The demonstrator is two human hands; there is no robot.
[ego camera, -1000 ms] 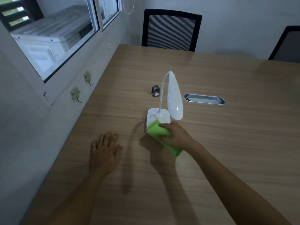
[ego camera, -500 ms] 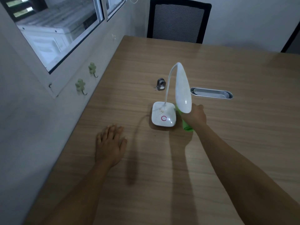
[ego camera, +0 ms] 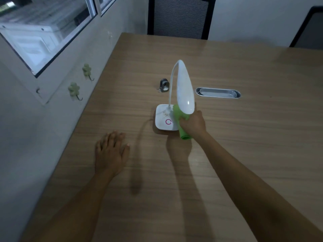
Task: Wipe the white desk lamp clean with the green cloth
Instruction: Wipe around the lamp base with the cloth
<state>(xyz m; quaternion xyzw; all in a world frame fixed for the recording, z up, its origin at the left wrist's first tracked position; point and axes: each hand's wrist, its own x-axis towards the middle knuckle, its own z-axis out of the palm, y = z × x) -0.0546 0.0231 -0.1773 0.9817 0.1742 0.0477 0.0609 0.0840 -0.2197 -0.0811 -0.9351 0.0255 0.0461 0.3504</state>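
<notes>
In the last half second my right hand (ego camera: 192,124) has swung back from the far right side of the white desk lamp (ego camera: 185,91), and it now presses the bunched green cloth (ego camera: 180,119) onto the right part of the lamp's square base (ego camera: 163,119), just under the drooping lamp head; I judge the wiping is mid-course, since brownish specks remain on the base near the stem. The lamp stands upright mid-tabletop (ego camera: 244,154), touching the cloth my right hand grips, while my left hand (ego camera: 111,154) lies flat, fingers spread, holding nothing, well apart to the near left.
</notes>
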